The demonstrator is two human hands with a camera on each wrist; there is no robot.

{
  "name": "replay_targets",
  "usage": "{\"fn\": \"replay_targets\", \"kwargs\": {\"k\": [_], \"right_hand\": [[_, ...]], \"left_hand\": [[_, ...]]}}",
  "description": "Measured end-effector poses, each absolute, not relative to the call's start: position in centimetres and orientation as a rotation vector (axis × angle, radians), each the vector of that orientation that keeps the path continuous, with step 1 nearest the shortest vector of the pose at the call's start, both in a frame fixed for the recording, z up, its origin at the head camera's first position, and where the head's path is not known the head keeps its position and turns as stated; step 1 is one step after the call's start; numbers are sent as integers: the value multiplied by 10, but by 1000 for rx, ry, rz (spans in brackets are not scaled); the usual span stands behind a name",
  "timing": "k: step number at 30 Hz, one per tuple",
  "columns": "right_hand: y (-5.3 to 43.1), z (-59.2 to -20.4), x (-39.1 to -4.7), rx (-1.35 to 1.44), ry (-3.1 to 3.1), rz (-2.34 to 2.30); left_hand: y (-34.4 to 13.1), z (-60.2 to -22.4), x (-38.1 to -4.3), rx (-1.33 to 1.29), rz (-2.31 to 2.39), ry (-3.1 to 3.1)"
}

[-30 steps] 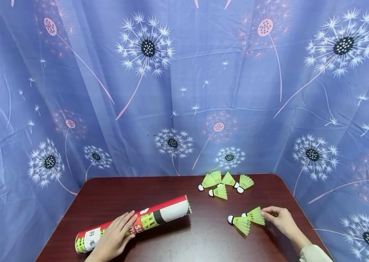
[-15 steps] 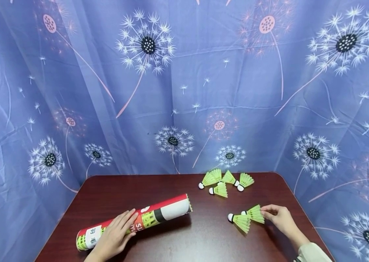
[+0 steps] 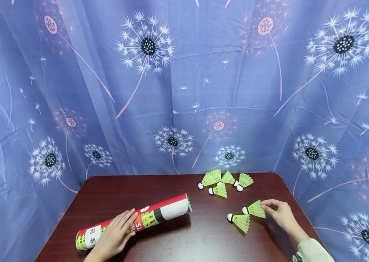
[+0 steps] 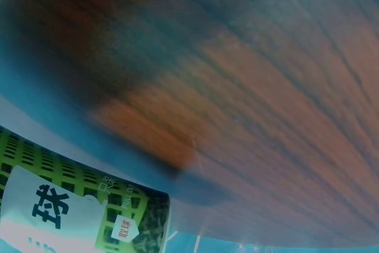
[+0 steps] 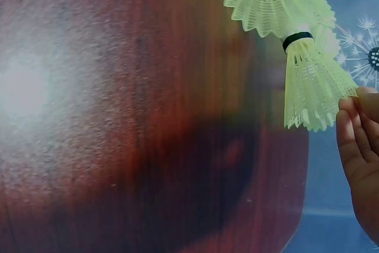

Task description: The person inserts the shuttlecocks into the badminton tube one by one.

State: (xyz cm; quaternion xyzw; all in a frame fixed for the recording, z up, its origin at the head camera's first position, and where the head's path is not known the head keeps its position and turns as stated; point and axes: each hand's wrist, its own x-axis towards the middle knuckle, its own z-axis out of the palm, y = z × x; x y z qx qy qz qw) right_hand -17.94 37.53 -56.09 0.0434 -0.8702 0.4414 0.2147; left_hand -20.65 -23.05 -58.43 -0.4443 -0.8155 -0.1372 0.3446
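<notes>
My left hand (image 3: 114,232) lies over a shuttlecock tube (image 3: 174,208), fingers across its top and thumb along the near side. Its printed end (image 4: 65,205) shows low in the left wrist view. My right hand (image 3: 279,215) pinches the skirt edge of a yellow-green shuttlecock (image 3: 256,209) between thumb and fingertips; that pinch also shows at the right of the right wrist view, on the same shuttlecock (image 5: 314,81). Just left of it, a second shuttlecock (image 3: 241,222) lies on the table with its white cork toward the left.
Several more shuttlecocks (image 3: 218,190) lie in a loose cluster near the back edge of the dark wooden table (image 3: 158,251). A blue curtain with a dandelion print (image 3: 191,91) hangs behind the table and along both sides.
My right hand has shifted the pinched shuttlecock slightly up and away from the one beside it, widening the space between their corks. My left hand and the tube stay in place.
</notes>
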Motion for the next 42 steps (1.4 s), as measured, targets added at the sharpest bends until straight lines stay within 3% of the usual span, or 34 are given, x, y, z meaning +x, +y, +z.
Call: {"fn": "replay_targets", "kwargs": {"k": [20, 42], "right_hand": [[335, -528, -205, 184, -2386, 1262], [260, -520, -217, 278, -2336, 1488]], "left_hand": [[-230, -582, -206, -1144, -350, -2140], [-229, -582, -208, -1151, -343, -2125]]}}
